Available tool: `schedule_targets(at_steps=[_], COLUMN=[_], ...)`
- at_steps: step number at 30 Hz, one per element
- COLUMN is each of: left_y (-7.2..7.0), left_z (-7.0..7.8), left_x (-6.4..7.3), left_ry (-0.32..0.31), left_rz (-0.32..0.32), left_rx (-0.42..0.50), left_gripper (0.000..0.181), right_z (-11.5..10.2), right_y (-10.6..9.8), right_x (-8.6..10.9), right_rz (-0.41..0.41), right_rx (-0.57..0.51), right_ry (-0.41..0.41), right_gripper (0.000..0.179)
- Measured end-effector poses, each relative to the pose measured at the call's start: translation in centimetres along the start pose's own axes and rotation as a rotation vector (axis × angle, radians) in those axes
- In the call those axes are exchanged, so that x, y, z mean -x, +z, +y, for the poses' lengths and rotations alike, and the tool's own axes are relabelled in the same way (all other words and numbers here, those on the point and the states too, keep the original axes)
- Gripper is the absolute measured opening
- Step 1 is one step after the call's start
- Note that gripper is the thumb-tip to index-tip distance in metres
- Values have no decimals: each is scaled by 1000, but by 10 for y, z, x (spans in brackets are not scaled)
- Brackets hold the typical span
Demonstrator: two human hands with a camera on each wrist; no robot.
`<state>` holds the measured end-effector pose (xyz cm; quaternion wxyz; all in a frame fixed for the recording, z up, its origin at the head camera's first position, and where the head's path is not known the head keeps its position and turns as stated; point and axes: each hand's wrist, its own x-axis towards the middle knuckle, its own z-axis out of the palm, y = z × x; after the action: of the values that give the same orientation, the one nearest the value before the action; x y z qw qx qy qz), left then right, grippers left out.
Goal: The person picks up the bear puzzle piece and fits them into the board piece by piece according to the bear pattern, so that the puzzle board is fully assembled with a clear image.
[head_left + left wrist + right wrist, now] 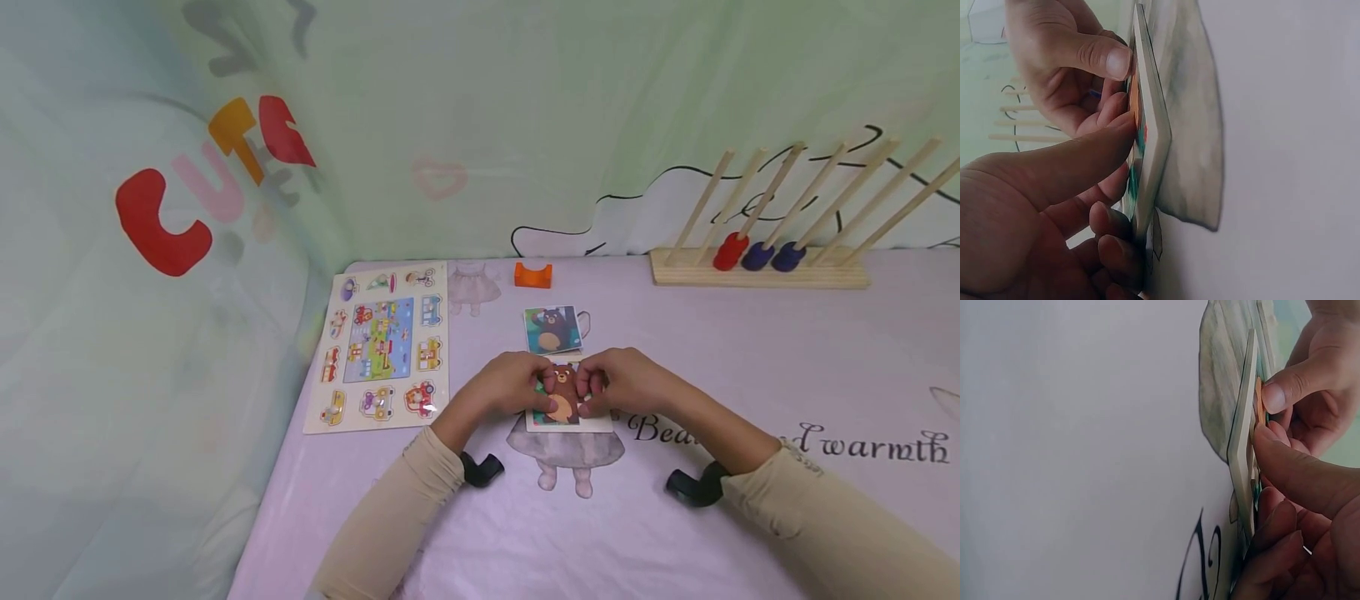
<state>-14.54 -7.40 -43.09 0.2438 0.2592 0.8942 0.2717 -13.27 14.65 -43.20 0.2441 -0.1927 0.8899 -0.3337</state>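
A small bear puzzle board (pixel 596 425) with a pale frame lies on the cloth in front of the person, a brown bear puzzle piece (pixel 565 407) on its face. My left hand (pixel 513 383) pinches the piece from the left, thumb and curled fingers at its side. From the right, my right hand (pixel 624 379) does the same, its thumb near the bear's belly. Both wrist views show the thumbs (pixel 1107 140) on the board's face and its pale edge (pixel 1242 450) side-on. Fingers cover part of the picture. Just beyond lies a bear picture card (pixel 553 330).
A vehicle peg puzzle (pixel 442 350) lies to the left. Behind stands an orange block (pixel 532 276) with a notched top. At the back right is a wooden peg rack (pixel 757 279) holding red and dark blue beads. Black curved pieces (pixel 693 487) show by the forearms.
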Motion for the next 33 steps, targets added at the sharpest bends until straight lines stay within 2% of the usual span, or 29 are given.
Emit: schedule_targets(at_steps=[12,18,25,33], left_y=[3,4,4,5], left_z=[5,5,7,6], left_x=[2,0,0,0], left_ry=[-46,-41,-50,-51], left_rz=[31,31,29,31], left_rx=[-30,-53,-58,-58], left_gripper=[19,19,20,20], right_z=[-4,3,22,56], right_y=[3,-1,-21,-54], right_x=[1,6,27,63], right_rz=[22,11,9,40], right_rx=[0,-5,-63,31], right_ry=[9,-16,-48,-29], right_gripper=[19,19,22,17])
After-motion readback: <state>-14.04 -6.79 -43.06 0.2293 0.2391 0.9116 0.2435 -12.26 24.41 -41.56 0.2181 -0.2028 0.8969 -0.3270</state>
